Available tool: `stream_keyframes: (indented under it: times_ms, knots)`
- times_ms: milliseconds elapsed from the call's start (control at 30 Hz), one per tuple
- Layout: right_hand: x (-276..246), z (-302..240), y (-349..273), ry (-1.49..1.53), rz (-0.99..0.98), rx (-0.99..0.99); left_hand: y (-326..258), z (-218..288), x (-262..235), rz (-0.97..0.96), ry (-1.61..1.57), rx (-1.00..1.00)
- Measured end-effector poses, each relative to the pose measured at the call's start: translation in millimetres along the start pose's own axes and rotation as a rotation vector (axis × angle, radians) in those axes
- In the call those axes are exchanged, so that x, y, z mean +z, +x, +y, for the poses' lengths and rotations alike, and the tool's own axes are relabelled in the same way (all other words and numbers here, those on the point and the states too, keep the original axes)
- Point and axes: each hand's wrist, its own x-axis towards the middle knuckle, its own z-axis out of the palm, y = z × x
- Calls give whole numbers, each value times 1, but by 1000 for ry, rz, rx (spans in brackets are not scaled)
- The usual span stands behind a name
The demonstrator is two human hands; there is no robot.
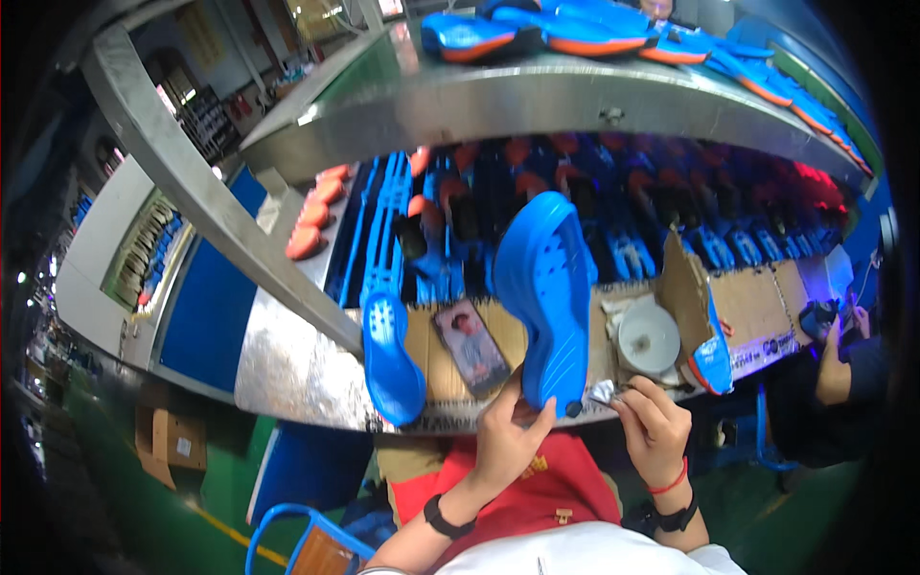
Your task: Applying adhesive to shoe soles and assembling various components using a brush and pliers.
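My left hand (pixel 510 436) grips a blue shoe sole (pixel 544 287) by its lower end, thumb in front. The sole stands nearly upright above the bench edge, its perforated side partly turned to view. A small dark patch shows at its bottom corner. Just right of it, my right hand (pixel 656 431) is closed in a pinch near a small whitish scrap; what the fingertips hold is too small to name. Beyond that hand sits a white bowl (pixel 649 337) with a dark spot inside. A second blue sole (pixel 394 359) lies at the bench's left.
A phone (pixel 471 347) lies on cardboard between the soles. A cardboard flap (pixel 682 297) stands beside the bowl. Behind are racks of blue and orange soles, under a metal-edged shelf (pixel 537 107) bearing more. A metal post (pixel 220 211) slants at left; a co-worker's arm (pixel 834 369) is at right.
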Motion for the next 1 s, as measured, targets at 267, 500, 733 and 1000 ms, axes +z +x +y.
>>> stream_keyframes:
  times_ms: [267,500,733,1000]
  knots:
    - [-24,14,-2,71,216,53,48,93,-44,-161,-363,89]
    - [-28,20,-8,66,245,93,229,207,-45,-296,-682,301]
    - [-27,16,-6,91,204,101,298,215,-54,-302,-802,215]
    - [-7,26,-18,84,141,122,83,56,-129,97,549,159]
